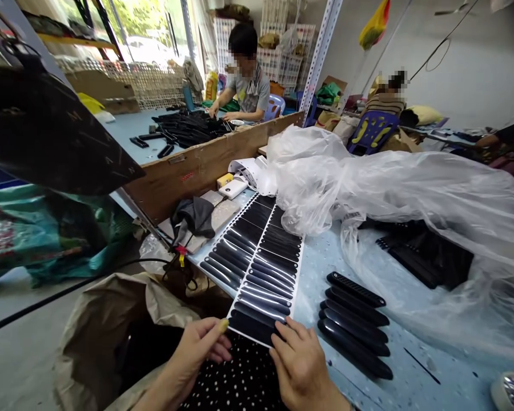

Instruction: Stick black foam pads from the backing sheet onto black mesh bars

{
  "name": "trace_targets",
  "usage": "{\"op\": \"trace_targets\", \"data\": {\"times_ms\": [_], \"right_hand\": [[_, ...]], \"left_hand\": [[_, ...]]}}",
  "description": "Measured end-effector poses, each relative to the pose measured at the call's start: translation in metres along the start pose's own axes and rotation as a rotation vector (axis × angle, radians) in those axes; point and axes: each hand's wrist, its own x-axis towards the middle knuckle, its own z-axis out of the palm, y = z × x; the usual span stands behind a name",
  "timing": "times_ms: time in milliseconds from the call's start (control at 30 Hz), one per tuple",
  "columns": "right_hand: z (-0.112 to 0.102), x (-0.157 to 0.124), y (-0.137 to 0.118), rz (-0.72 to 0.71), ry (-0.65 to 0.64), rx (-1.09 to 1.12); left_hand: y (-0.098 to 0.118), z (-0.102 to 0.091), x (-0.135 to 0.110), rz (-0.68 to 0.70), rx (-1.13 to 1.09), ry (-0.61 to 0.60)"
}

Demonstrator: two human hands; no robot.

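A long white-edged sheet of glossy black strip stickers (257, 268) lies on the light blue table, its near end at the table's front edge. At the sheet's near left corner, my left hand (199, 342) is closed, thumb and fingers pinching the edge. My right hand (300, 359) rests on the near right corner with its fingers stretched out, the tips on the last strip. To the right of the sheet, several long black plastic pieces (355, 325) lie side by side; the farthest one shows a row of holes.
Clear plastic sheeting (406, 188) covers the table's far right, with black parts (424, 257) beneath. A wooden board (214, 160) borders the far side; beyond it a person (251, 85) handles black pieces. An open brown sack (111, 331) stands lower left. A dark bag (51, 125) hangs upper left.
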Motion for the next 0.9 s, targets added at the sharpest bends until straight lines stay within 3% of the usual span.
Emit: {"op": "trace_targets", "data": {"times_ms": [67,133,233,400,500,600,700,900], "right_hand": [[-0.005,0.004,0.0,-0.01,0.002,0.042],[-0.005,0.01,0.0,0.006,0.057,0.077],[0.001,0.021,-0.001,0.041,0.125,0.145],[0.022,0.035,-0.008,0.072,0.093,0.23],[0.028,0.035,-0.008,0.093,0.085,0.25],[0.027,0.033,-0.006,0.125,0.103,0.266],[0.024,0.031,-0.006,0.162,0.11,0.281],[0.033,0.033,-0.002,0.221,0.152,0.279]], "left_hand": [[0.0,0.01,0.001,-0.06,-0.24,-0.107],[0.002,0.02,0.002,-0.042,-0.349,-0.141],[0.006,0.028,0.006,-0.062,-0.411,-0.127],[0.015,0.032,0.008,-0.029,-0.483,-0.208],[0.023,0.03,0.009,-0.038,-0.49,-0.25],[0.027,0.026,0.012,-0.037,-0.387,-0.183],[0.025,0.025,0.017,-0.025,-0.323,-0.158],[0.02,0.028,0.026,-0.126,-0.371,-0.172]]}}
